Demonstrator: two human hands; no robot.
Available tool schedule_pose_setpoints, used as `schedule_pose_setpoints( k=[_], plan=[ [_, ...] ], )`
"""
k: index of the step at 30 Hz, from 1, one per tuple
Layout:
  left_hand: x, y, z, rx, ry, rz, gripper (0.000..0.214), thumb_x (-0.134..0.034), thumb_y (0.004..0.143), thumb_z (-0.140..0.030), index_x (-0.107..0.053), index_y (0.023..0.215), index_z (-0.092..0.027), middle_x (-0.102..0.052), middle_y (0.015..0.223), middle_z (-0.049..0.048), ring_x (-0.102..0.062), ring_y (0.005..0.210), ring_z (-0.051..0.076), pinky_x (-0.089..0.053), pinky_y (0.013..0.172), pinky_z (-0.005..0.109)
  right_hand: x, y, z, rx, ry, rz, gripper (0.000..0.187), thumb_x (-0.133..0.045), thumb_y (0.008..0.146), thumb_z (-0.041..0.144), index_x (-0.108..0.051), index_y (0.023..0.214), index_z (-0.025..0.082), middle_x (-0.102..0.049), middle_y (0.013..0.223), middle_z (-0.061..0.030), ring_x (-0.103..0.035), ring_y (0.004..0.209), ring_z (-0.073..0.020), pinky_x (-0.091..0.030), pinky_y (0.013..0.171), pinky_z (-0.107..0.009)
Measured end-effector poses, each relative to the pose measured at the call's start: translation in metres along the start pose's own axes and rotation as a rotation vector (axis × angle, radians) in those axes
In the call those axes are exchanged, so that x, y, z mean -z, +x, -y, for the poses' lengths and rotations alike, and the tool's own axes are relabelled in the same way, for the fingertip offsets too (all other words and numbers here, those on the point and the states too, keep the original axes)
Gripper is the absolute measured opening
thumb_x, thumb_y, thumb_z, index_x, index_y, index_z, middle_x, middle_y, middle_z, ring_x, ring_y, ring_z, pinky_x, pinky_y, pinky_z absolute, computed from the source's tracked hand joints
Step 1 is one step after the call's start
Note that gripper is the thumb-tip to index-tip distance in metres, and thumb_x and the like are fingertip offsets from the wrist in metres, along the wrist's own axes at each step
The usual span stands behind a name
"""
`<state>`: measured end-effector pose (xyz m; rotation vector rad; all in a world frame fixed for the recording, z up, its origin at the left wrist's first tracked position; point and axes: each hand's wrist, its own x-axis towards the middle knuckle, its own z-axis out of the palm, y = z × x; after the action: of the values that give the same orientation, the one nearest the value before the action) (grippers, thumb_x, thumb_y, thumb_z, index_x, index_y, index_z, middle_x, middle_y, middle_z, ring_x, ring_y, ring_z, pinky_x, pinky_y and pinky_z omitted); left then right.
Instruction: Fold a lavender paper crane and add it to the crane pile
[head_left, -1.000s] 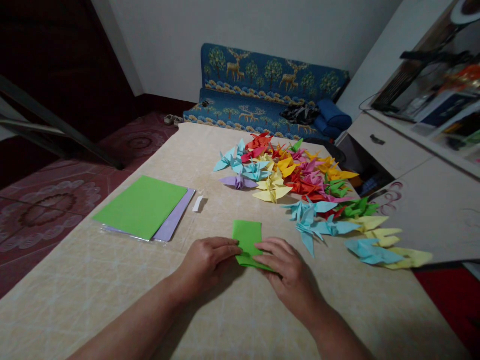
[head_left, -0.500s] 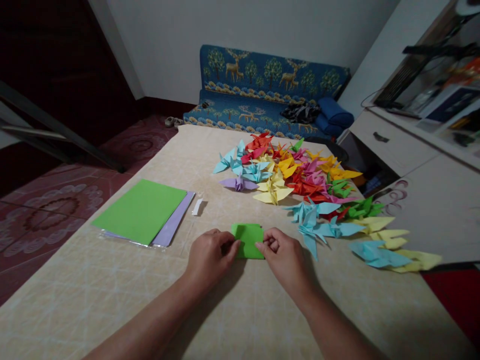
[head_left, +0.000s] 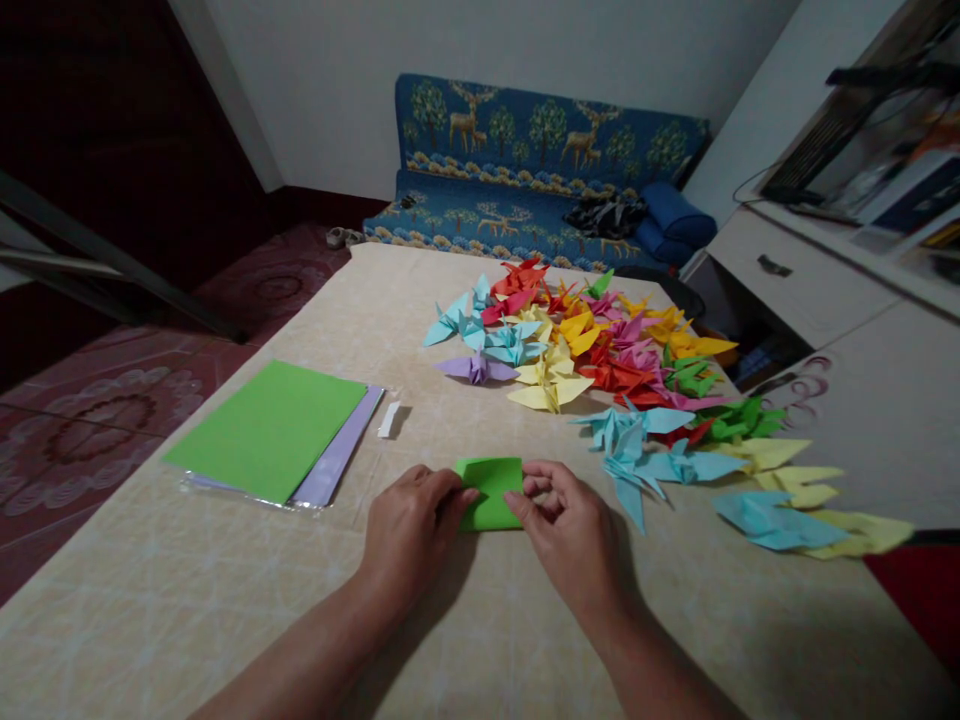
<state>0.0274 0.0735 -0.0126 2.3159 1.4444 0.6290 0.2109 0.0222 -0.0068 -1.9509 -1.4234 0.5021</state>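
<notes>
On the surface [head_left: 187, 590], the left hand [head_left: 409, 520] and right hand [head_left: 574, 525] face each other, fingers [head_left: 517, 506] gripping opposite sides of the folded green paper [head_left: 491, 485] between them. Unequal pull could slide its layers and skew the fold.

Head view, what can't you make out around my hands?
Head view: left hand, some fingers hidden behind its knuckles.
Head view: folded green paper, underside hidden by its upper face.
Head view: purple paper, partly covered by the large green sheet.
Head view: left forearm, cut off by the bottom edge.
</notes>
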Motion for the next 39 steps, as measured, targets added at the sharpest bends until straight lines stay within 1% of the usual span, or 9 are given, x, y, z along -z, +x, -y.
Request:
schedule_pose_setpoints(
  k=[2,4,6,10,13,18,23,29,39],
  plan=[
    [0.001,-0.001,0.002,0.0,-0.045,0.009,0.023,-0.058,0.089,-0.034,-0.065,0.075,-0.017,-0.06,0.066,0.0034,-0.055,0.061,0.016,-0.036,0.055,0.026,-0.002,-0.001,-0.001,-0.032,0.111,0.014,0.028,-0.068,0.08,0.033,-0.061,0.107,0.027,-0.073,0.088,0.0013,-0.067,0.066,-0.0138,-0.047,0.057,-0.022],
    [0.001,-0.001,0.002,-0.006,-0.076,0.02,0.021,-0.062,0.087,-0.033,-0.065,0.074,-0.018,-0.06,0.065,0.0028,-0.056,0.063,0.016,-0.038,0.056,0.026,-0.004,-0.001,-0.001,-0.044,0.158,0.019,0.027,-0.065,0.082,0.029,-0.059,0.108,0.026,-0.073,0.082,0.0017,-0.067,0.066,-0.0142,-0.048,0.058,-0.023],
    [0.003,-0.001,0.0,-0.012,-0.072,0.028,0.019,-0.064,0.085,-0.033,-0.065,0.072,-0.019,-0.062,0.066,0.0026,-0.057,0.068,0.018,-0.04,0.058,0.027,-0.004,-0.001,0.001,-0.039,0.095,0.01,0.023,-0.064,0.082,0.029,-0.059,0.105,0.026,-0.073,0.078,0.0027,-0.067,0.066,-0.0147,-0.046,0.058,-0.023],
    [0.004,0.0,-0.005,-0.002,0.02,0.03,0.021,-0.063,0.086,-0.033,-0.065,0.071,-0.02,-0.065,0.071,0.0037,-0.058,0.079,0.023,-0.042,0.063,0.031,-0.004,0.001,0.002,0.006,-0.153,-0.032,0.016,-0.067,0.082,0.032,-0.061,0.096,0.028,-0.074,0.08,0.0031,-0.067,0.068,-0.0158,-0.041,0.055,-0.023],
    [0.005,0.002,-0.007,0.013,0.088,0.027,0.02,-0.061,0.088,-0.034,-0.066,0.075,-0.02,-0.066,0.076,0.0045,-0.057,0.083,0.024,-0.042,0.062,0.031,-0.006,0.003,0.0,0.033,-0.226,-0.037,0.01,-0.067,0.083,0.034,-0.064,0.091,0.029,-0.074,0.078,0.0035,-0.067,0.066,-0.015,-0.039,0.052,-0.022],
    [0.005,0.003,-0.009,0.059,0.108,0.054,0.02,-0.057,0.091,-0.032,-0.065,0.079,-0.02,-0.065,0.086,0.0051,-0.058,0.088,0.024,-0.042,0.064,0.031,-0.009,0.004,-0.002,0.051,-0.242,-0.027,0.009,-0.065,0.086,0.036,-0.069,0.092,0.031,-0.076,0.08,0.004,-0.069,0.068,-0.0154,-0.04,0.054,-0.023],
    [0.005,0.005,-0.009,0.071,0.134,0.074,0.027,-0.046,0.096,-0.032,-0.064,0.08,-0.019,-0.064,0.086,0.006,-0.059,0.087,0.023,-0.043,0.066,0.032,-0.008,0.004,0.0,0.105,-0.248,-0.041,0.012,-0.065,0.087,0.032,-0.071,0.097,0.032,-0.077,0.093,0.0035,-0.071,0.077,-0.0169,-0.045,0.061,-0.024],
    [0.004,0.009,-0.009,0.079,0.222,0.086,0.027,-0.046,0.095,-0.032,-0.062,0.079,-0.019,-0.064,0.083,0.0067,-0.06,0.084,0.023,-0.042,0.062,0.03,-0.009,0.004,0.0,0.162,-0.256,-0.045,0.015,-0.062,0.089,0.029,-0.072,0.1,0.031,-0.076,0.1,0.0017,-0.071,0.083,-0.0167,-0.047,0.066,-0.025],
    [0.002,0.01,-0.009,0.079,0.259,0.095,0.028,-0.043,0.096,-0.031,-0.06,0.079,-0.018,-0.063,0.082,0.0072,-0.06,0.083,0.023,-0.04,0.058,0.03,-0.009,0.006,0.0,0.196,-0.297,-0.026,0.018,-0.059,0.091,0.032,-0.072,0.104,0.032,-0.075,0.102,0.0008,-0.071,0.084,-0.0173,-0.047,0.067,-0.025]
  ],
)
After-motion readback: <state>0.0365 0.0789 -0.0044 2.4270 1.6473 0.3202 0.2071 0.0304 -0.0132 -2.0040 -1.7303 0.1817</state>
